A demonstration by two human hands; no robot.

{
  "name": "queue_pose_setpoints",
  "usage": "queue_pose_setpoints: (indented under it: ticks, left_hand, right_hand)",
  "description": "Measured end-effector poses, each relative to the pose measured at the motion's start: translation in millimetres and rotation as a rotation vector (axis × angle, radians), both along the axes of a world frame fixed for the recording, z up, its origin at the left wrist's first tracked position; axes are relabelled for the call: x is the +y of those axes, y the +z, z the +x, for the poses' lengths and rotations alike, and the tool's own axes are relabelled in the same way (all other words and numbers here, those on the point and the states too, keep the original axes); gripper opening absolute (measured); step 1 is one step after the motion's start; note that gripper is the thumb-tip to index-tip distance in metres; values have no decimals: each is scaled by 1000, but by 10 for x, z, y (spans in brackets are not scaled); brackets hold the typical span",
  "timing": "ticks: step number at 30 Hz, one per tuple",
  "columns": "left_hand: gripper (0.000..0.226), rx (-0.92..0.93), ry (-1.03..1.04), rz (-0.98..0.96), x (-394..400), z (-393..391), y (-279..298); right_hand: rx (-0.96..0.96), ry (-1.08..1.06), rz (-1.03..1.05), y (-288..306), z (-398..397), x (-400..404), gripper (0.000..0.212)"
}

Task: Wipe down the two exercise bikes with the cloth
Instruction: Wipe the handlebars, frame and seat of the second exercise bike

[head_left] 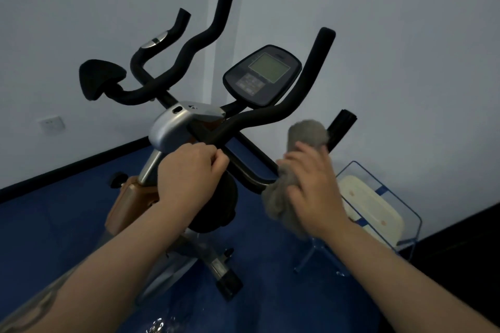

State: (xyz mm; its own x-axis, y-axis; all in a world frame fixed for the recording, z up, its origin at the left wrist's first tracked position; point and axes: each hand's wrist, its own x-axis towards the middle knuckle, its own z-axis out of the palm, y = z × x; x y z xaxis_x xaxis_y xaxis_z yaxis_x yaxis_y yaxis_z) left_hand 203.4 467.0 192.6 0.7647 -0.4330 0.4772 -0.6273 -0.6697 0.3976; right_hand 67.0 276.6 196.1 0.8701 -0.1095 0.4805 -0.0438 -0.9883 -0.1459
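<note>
Left hand (pixel 190 170) curled tight round the near bend of the handlebar (pixel 273 113) on the exercise bike (pixel 173 130), just below the silver stem housing. Right hand (pixel 311 184) wrapped about the grey cloth (pixel 305 132), bunched and clamped against the lower right handlebar loop, cloth spilling above and below the palm. Console (pixel 263 76) tilted up between the two tall grips, screen unlit. Black elbow pad (pixel 101 78) at far left. Blue floor (pixel 54 213) beneath; clear-sided rack (pixel 411 213) holding a cream lid-like panel, just right of the bike. White wall socket (pixel 51 123) low on the wall
</note>
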Motion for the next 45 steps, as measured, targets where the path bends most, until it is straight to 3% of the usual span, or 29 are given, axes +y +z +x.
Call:
queue_pose_setpoints:
  ticks: [4, 9, 12, 14, 17, 20, 22, 24, 26, 29, 32, 36, 38, 40, 42, 45]
  left_hand:
    - [43, 2, 33, 26, -8, -7, 0]
    - [43, 7, 58, 54, -19, -41, 30]
    - [44, 6, -17, 92, -126, -50, 131]
    - [47, 35, -92, 59, -302, -80, 249]
    - [44, 106, -180, -32, -626, -199, 345]
    - [42, 155, -210, -4, -782, -228, 268]
    - [43, 171, -186, -15, -775, -185, 195]
    - [45, 179, -177, -62, -735, -181, 160]
    - [46, 163, -176, -78, -709, -203, 159]
    - [46, 170, -163, -89, -706, -199, 188]
    - [47, 196, -171, -147, -696, -195, 203]
    - [43, 226, -175, -253, -664, -212, 197]
    - [39, 259, -153, -359, -638, -214, 191]
    - [36, 283, -145, -487, -596, -209, 170]
    - [33, 303, -160, -581, -554, -214, 141]
    - [33, 195, -169, -515, -447, -187, 85]
  right_hand:
    - [31, 45, -276, 237, 143, -343, 42]
    - [-162, 10, -349, 330, 243, -569, 33]
    - [-181, 61, -521, 569, 315, -771, 32]
    - [-248, -31, -486, 784, 389, -955, 29]
    - [-243, -241, -48, 794, 390, -950, 28]
    - [-392, -375, 673, 469, 344, -556, 25]
    - [-510, -507, 1028, 202, 380, -223, 28]
    - [-517, -582, 1282, 53, 417, -17, 29]
    - [-549, -599, 1384, 150, 476, -77, 36]
    - [-666, -646, 1328, 319, 595, -116, 40]
    - [-630, -617, 1100, 130, 535, 266, 51]
    - [-371, -544, 672, -40, 421, 297, 68]
    - [-273, -556, 611, 4, 351, 271, 67]
    - [-203, -524, 391, -68, 208, 397, 62]
    - [-69, -390, 114, -217, 79, 588, 58]
    - [179, -84, 7, -106, 175, 639, 44]
